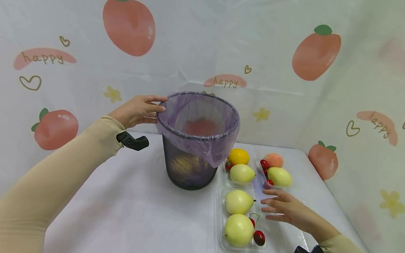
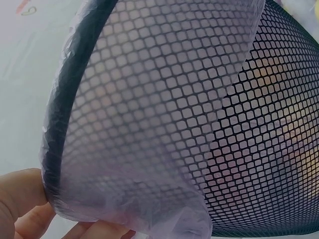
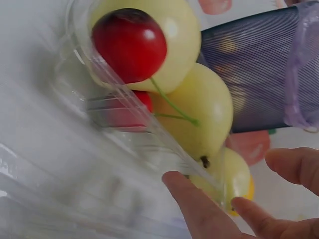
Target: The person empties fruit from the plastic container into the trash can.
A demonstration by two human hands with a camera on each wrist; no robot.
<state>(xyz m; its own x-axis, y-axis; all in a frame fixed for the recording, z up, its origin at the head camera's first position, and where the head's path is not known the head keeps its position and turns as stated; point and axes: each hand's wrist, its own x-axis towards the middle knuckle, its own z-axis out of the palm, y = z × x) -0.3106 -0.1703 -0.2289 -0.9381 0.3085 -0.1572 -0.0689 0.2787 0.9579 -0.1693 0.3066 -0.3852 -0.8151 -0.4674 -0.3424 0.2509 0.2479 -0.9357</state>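
Note:
A black mesh wastebasket (image 1: 190,171) lined with a thin purple bag (image 1: 211,147) stands upright on the white table. My left hand (image 1: 135,110) grips its rim at the left, some digits over the top and others against the outside. In the left wrist view, the fingers (image 2: 22,191) touch the bag-covered rim. My right hand (image 1: 287,209) hovers with spread fingers, holding nothing, just right of a clear plastic box (image 1: 221,236) with two pale yellow pears (image 1: 238,230) and cherries (image 1: 259,237). The right wrist view shows the cherry (image 3: 129,45) close up.
Behind that box, another clear box holds a pear (image 1: 242,173), an orange-yellow fruit (image 1: 239,156) and a small red fruit. A third, at right, contains a yellow fruit (image 1: 280,177), a peach-coloured fruit (image 1: 274,160) and cherries. A fruit-printed cloth (image 1: 192,43) hangs behind the table.

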